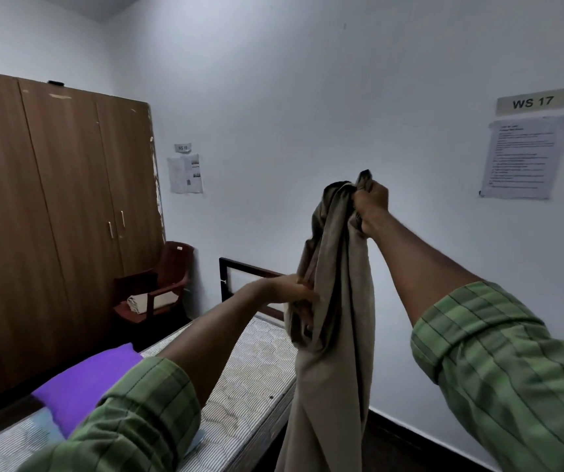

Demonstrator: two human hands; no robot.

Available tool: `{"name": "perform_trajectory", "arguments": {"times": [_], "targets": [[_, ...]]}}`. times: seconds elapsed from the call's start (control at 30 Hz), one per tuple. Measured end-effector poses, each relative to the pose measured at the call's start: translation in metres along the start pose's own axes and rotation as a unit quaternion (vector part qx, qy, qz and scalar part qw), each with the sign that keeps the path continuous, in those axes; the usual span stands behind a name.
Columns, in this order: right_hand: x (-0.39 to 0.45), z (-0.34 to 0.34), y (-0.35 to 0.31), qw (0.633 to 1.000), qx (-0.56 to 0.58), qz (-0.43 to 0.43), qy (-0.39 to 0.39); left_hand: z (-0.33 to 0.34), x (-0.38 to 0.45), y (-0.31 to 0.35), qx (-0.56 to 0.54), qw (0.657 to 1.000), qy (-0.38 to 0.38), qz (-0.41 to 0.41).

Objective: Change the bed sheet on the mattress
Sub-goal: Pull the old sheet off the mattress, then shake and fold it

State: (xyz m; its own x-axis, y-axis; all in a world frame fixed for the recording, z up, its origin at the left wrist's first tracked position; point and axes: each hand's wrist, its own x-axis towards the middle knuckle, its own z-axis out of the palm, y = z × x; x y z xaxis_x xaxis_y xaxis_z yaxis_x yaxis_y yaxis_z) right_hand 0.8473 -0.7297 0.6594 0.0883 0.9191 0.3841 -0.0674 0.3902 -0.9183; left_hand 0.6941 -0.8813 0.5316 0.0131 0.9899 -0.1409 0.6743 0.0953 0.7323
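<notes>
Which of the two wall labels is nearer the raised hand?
The "WS 17" label, up right of the right hand; the small label hangs far left beside the wardrobe.

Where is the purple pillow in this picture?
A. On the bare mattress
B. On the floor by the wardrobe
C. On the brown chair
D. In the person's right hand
A: the purple pillow lies on the bare mattress, while both hands hold the olive sheet.
</notes>
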Motion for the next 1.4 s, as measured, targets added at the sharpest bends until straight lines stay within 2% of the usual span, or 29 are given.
{"name": "perform_trajectory", "arguments": {"times": [0.07, 0.13, 0.23, 0.3, 0.4, 0.6, 0.73, 0.8, 0.9, 1.0, 1.13, 1.23, 1.3, 1.4], "targets": [[0.004, -0.006, -0.005, 0.999, 0.009, -0.009, 0.035, 0.008, -0.002, -0.016, 0.070, 0.987, -0.107, -0.094], [0.005, -0.010, -0.010, 0.999, 0.012, -0.016, 0.047, 0.012, -0.001, -0.035, 0.125, 0.970, -0.155, -0.138], [0.007, -0.011, -0.009, 0.999, 0.002, -0.020, 0.047, 0.009, 0.003, -0.047, 0.175, 0.976, -0.099, -0.085], [0.008, -0.009, -0.004, 0.999, -0.010, -0.018, 0.041, 0.007, 0.004, -0.040, 0.190, 0.981, -0.046, -0.022], [0.003, -0.005, 0.000, 0.999, -0.026, -0.020, 0.038, 0.010, 0.004, -0.018, 0.194, 0.980, -0.011, 0.034], [-0.008, -0.003, -0.008, 0.997, -0.045, -0.032, 0.052, 0.027, 0.015, -0.025, 0.211, 0.976, 0.004, 0.050], [-0.009, -0.003, -0.014, 0.997, -0.040, -0.030, 0.057, 0.042, 0.012, -0.035, 0.180, 0.977, 0.092, 0.068], [-0.009, -0.002, -0.015, 0.997, -0.034, -0.028, 0.057, 0.046, 0.012, -0.041, 0.157, 0.982, 0.084, 0.065], [-0.009, -0.003, -0.017, 0.998, -0.026, -0.024, 0.058, 0.058, 0.010, -0.046, 0.199, 0.979, 0.010, 0.044], [-0.009, -0.006, -0.015, 0.997, -0.033, -0.029, 0.060, 0.072, 0.012, -0.051, 0.295, 0.955, 0.015, 0.029], [-0.007, -0.015, -0.010, 0.996, -0.054, -0.028, 0.069, 0.065, 0.006, -0.059, 0.461, 0.882, 0.017, 0.094], [-0.002, -0.029, -0.007, 0.993, -0.068, -0.019, 0.093, 0.031, -0.007, -0.075, 0.528, 0.846, 0.030, 0.067], [0.000, -0.043, -0.001, 0.991, -0.079, -0.015, 0.110, -0.004, -0.018, -0.085, 0.567, 0.819, 0.086, 0.025], [0.002, -0.063, 0.012, 0.985, -0.119, 0.000, 0.128, -0.066, -0.041, -0.083, 0.589, 0.773, 0.230, -0.052]]}}
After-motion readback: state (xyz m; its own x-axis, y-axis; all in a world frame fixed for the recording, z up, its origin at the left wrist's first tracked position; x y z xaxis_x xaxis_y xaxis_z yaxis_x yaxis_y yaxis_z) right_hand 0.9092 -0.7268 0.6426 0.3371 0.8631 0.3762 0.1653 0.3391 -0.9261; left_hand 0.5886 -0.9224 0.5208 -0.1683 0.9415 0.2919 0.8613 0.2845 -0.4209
